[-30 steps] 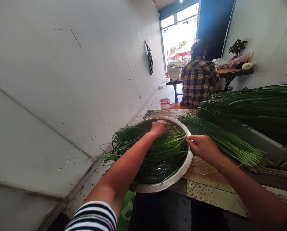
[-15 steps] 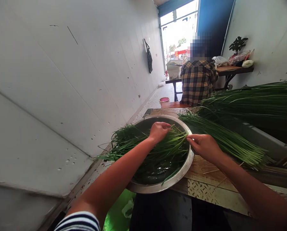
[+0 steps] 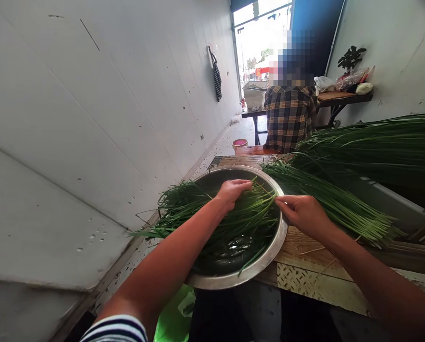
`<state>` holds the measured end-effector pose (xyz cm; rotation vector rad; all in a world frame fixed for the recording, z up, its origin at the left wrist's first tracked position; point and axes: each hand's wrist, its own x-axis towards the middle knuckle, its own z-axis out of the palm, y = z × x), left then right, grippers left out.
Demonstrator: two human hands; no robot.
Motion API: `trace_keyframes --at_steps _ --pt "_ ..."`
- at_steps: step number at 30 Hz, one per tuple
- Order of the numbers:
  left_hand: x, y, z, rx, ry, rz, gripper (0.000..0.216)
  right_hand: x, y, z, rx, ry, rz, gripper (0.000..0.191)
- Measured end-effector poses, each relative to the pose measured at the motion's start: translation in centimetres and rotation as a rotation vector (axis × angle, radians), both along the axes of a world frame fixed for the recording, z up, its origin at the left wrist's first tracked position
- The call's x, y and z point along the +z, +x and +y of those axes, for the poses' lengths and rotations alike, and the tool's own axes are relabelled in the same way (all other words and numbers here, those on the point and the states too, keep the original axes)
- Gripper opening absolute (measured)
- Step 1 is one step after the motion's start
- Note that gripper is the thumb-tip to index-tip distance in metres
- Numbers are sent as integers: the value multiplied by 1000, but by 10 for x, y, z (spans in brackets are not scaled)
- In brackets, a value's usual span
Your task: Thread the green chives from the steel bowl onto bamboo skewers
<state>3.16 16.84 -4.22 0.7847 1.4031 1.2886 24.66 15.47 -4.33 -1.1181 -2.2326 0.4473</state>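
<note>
Long green garlic chives [image 3: 253, 209] lie in a round metal basin [image 3: 230, 283] with water, their leaves hanging over its far-left rim. My left hand [image 3: 232, 192] is closed on some of the chives above the basin, around their pale stalk ends. At the basin's right rim, my right hand [image 3: 301, 211] pinches the tip of a pale stalk between thumb and fingers. A neat bundle of chives [image 3: 341, 209] rests on the table just beyond my right hand.
The basin stands on a wood-patterned table [image 3: 301, 282] with loose stalks on it. A large heap of chives [image 3: 376, 140] fills the right. Ahead sits a person in a plaid shirt [image 3: 289, 116]. A white wall [image 3: 91, 104] runs along the left; a green bag [image 3: 171, 316] is below.
The view has shifted slightly. My hands stay in nearly the same places at the basin, with the left wrist turned a little.
</note>
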Motion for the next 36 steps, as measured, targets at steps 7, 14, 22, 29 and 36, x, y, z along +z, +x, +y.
trace_keyframes --at_steps 7,14,22,29,36 --pt "2 3 -1 6 -12 -51 19 0 1 0 -6 -5 -1 31" --pt "4 4 -1 21 -29 -90 13 1 0 0 4 -4 3 31" --pt "4 4 -1 11 -32 -94 14 1 0 0 5 1 -3 30" --pt "1 3 2 6 -25 -116 11 1 1 -1 4 -7 -8 31" --pt "1 4 1 10 -18 -106 12 1 0 -1 0 -4 -1 30"
